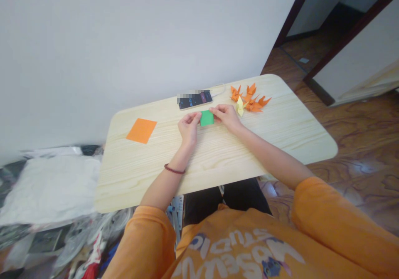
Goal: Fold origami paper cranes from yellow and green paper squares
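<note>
A small folded green paper lies on the pale wooden table, held from both sides. My left hand pinches its left edge with curled fingers. My right hand pinches its right edge, fingers pressed together. Just right of that hand sits a small yellow folded figure among several orange folded paper cranes.
An orange paper square lies flat at the table's left. A dark phone with a cable rests near the wall behind the green paper. White cloth and clutter fill the floor at left. A doorway opens at right.
</note>
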Available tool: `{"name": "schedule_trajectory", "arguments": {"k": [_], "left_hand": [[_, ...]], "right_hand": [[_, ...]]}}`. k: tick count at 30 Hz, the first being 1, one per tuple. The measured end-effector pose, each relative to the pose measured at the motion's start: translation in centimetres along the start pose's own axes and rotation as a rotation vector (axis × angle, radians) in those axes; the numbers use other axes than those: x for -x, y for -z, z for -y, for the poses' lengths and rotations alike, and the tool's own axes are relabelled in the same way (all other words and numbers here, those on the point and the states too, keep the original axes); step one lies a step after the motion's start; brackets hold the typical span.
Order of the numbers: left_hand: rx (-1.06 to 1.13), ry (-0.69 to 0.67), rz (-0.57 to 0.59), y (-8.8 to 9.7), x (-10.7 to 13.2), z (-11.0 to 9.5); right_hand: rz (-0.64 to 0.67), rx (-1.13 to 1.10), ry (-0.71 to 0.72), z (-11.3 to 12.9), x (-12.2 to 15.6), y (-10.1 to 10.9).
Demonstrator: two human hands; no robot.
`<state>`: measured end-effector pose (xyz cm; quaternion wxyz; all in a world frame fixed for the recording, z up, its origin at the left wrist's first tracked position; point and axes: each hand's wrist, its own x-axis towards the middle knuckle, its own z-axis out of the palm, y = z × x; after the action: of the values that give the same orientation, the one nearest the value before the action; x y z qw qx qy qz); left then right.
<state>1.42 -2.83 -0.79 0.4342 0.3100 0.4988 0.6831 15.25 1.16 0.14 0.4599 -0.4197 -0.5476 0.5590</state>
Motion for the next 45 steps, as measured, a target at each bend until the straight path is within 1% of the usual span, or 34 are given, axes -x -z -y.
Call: {"name": "schedule_trajectory", "arguments": {"k": [3, 5, 10, 12, 14, 16, 18, 20, 23, 26, 29, 33, 35, 38, 41, 45], "left_hand": [[0.038, 0.011, -0.038, -0.1, -0.1, 0.0], [0.057, 0.026, -0.053, -0.2, -0.1, 0.0], [0.067, 0.056, -0.082, -0.3, -0.2, 0.2], [0.072, 0.056, -0.089, -0.3, -0.2, 0.4], [0.074, 0.054, -0.093, -0.4, -0.2, 0.5], [0.072, 0.05, -0.105, -0.4, -0.2, 0.5], [0.068, 0.044, -0.133, -0.5, -0.3, 0.6], [0.079, 0.042, -0.162, -0.6, -0.3, 0.6], [0.109, 0.056, -0.188, -0.7, -0.4, 0.5], [0.129, 0.084, -0.195, -0.8, -0.5, 0.5], [0.144, 0.099, -0.189, -0.7, -0.6, 0.5], [0.129, 0.082, -0.191, -0.8, -0.6, 0.7], [0.118, 0.068, -0.188, -0.9, -0.5, 0.7], [0.121, 0.06, -0.194, -0.9, -0.5, 0.8], [0.156, 0.076, -0.203, -0.9, -0.6, 0.8], [0.16, 0.093, -0.197, -0.8, -0.7, 0.9]], "right_hand": [[0.084, -0.01, -0.011, -0.5, -0.3, -0.1], [0.099, 0.045, 0.016, -0.7, -0.3, -0.2], [-0.018, 0.434, 0.223, -0.5, 0.1, -0.6], [-0.033, 0.537, 0.228, -0.2, 0.2, -0.7], [-0.039, 0.587, 0.197, -0.1, 0.2, -0.7], [-0.037, 0.588, 0.17, -0.1, 0.2, -0.7], [-0.016, 0.54, 0.159, -0.3, 0.1, -0.7], [0.011, 0.485, 0.165, -0.5, 0.1, -0.7], [0.007, 0.468, 0.193, -0.7, 0.0, -1.0], [-0.017, 0.516, 0.22, -0.5, -0.1, -1.1], [-0.012, 0.54, 0.212, -0.3, 0.0, -1.0], [0.046, 0.439, 0.167, -0.4, 0.1, -0.8], [0.063, 0.386, 0.167, -0.6, 0.1, -0.8], [0.047, 0.414, 0.194, -0.7, -0.1, -1.0], [0.0, 0.48, 0.226, -0.5, -0.2, -1.0], [-0.035, 0.518, 0.214, -0.5, 0.1, -0.9]]}}
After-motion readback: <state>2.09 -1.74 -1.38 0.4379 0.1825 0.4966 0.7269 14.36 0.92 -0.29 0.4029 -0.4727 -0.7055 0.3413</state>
